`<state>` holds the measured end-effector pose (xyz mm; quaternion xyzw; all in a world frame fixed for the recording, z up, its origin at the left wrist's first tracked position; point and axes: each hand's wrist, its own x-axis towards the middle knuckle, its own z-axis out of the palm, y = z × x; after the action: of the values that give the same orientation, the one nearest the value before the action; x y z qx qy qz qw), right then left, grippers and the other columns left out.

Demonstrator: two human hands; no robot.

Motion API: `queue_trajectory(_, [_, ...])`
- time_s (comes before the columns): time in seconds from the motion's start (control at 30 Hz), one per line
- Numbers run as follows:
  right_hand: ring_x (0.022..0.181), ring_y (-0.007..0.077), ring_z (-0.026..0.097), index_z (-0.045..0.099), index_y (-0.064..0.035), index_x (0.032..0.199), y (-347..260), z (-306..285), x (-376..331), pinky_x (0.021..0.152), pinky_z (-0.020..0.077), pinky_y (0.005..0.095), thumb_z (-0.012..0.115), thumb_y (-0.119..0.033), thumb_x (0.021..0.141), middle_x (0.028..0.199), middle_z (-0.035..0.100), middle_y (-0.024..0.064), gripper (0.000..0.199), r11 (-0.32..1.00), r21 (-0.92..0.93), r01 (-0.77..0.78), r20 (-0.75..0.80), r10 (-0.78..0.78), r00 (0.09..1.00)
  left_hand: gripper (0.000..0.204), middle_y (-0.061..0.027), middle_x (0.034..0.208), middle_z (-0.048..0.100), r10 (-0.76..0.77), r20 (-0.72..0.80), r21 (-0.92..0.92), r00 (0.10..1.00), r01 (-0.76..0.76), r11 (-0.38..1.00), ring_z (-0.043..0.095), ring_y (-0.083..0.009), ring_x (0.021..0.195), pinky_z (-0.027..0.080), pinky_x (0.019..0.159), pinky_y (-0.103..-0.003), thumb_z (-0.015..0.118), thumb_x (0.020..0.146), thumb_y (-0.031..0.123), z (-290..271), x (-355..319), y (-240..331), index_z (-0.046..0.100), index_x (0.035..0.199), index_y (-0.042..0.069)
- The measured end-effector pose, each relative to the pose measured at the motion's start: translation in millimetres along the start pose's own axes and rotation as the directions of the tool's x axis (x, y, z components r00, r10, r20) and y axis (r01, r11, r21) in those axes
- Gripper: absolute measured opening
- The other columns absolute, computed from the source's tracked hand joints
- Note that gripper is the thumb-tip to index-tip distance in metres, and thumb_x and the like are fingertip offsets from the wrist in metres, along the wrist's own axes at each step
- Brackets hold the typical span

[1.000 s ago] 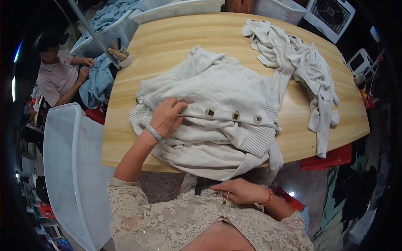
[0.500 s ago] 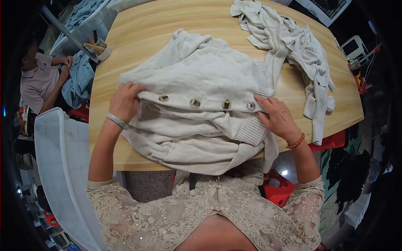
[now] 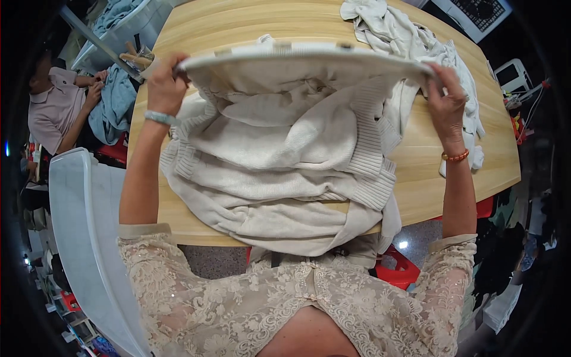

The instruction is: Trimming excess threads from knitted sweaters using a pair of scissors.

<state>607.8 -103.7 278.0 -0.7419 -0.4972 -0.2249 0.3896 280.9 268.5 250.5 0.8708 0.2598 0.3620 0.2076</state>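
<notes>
"Where are your fingers?"

"Left hand (image 3: pixel 168 86) pinching one end of the raised knit edge (image 3: pixel 309 55), right hand (image 3: pixel 447 98) gripping the other, and the stretch between them is nearly straight!"

"And the rest?"

"The cream knitwear (image 3: pixel 279 143) lies right in front of me on the wooden table (image 3: pixel 434 193), layers in loose folds, ribbed bands (image 3: pixel 364 156) at either side. One piece or several? Can't tell."

"Danger spots?"

"Plenty! If one hand pulls harder, this edge could skew and the knit stretch. The layers beneath might drag along, lying so close to the one I'm holding. And the nearest fold overhangs the table's front, so a tug toward me could slide it off!"

"What about your right side?"

"A second heap of pale knitwear (image 3: pixel 380 24) lies just beyond that hand; swing wide and I might snag it. My right fingertips are blurred, so how firm that pinch is, I can't say. Too light and the corner slips!"
</notes>
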Motion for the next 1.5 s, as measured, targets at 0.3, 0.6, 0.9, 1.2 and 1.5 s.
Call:
queue_trajectory(0.3, [0.102,0.0276,0.058,0.064,-0.0089,0.110,-39.3,19.7,-65.7,0.087,0.0441,0.0387,0.074,-0.011,0.077,0.108,0.063,0.0062,0.035,0.994,-0.004,0.105,0.453,-0.092,0.887,0.053,-0.0155,0.101,0.061,-0.119,0.325,0.127,0.938,0.082,0.989,0.061,-0.0299,0.090,0.050,0.078,-0.040,0.076,0.080,0.026,1.3,-90.8,-25.7,0.055,0.125,0.006])
queue_trajectory(0.6, [0.112,0.0281,0.051,0.047,-0.0121,0.138,-116.3,64.1,-64.1,0.099,0.0386,0.0394,0.076,-0.015,0.074,0.126,0.053,0.0089,0.071,0.962,0.171,0.211,0.610,-0.271,0.744,0.045,0.0044,0.088,0.050,-0.111,0.557,-0.434,0.823,0.403,0.806,0.047,-0.0022,0.075,0.041,0.069,-0.016,0.066,0.081,-0.004,-48.0,-76.9,38.2,0.057,0.125,0.001])
queue_trajectory(0.9, [0.081,0.0240,0.058,0.065,-0.0103,0.094,-130.6,42.2,-69.5,0.079,0.0406,0.0363,0.061,-0.003,0.081,0.081,0.064,0.0047,0.015,0.930,0.294,0.220,0.595,-0.358,0.719,0.050,-0.0056,0.102,0.058,-0.438,0.541,-0.212,0.719,0.620,0.756,0.056,-0.0079,0.084,0.047,0.075,-0.021,0.071,0.082,0.004,-12.9,-106.9,-22.7,0.055,0.129,0.001])
queue_trajectory(1.2, [0.068,0.0066,0.058,0.060,-0.0005,0.105,-111.0,40.6,-61.4,0.061,0.0473,0.0232,0.049,0.001,0.094,0.077,0.063,0.0031,0.015,0.768,0.409,-0.492,0.504,0.260,0.824,0.029,-0.0054,0.111,0.065,-0.250,0.164,-0.668,0.954,0.294,0.684,0.060,-0.0100,0.097,0.048,0.087,-0.023,0.058,0.089,-0.002,-41.8,-57.9,-23.3,0.063,0.118,-0.002])
queue_trajectory(1.5, [0.070,0.0289,0.065,0.060,-0.0071,0.102,-86.0,49.0,-82.9,0.065,0.0509,0.0389,0.058,-0.008,0.083,0.079,0.064,0.0151,0.019,0.859,0.318,-0.401,0.395,0.265,0.880,0.047,-0.0110,0.123,0.057,-0.242,0.212,-0.649,0.947,0.322,0.689,0.054,-0.0186,0.112,0.044,0.097,-0.032,0.057,0.095,0.016,-12.1,-84.0,-45.3,0.045,0.138,-0.001])
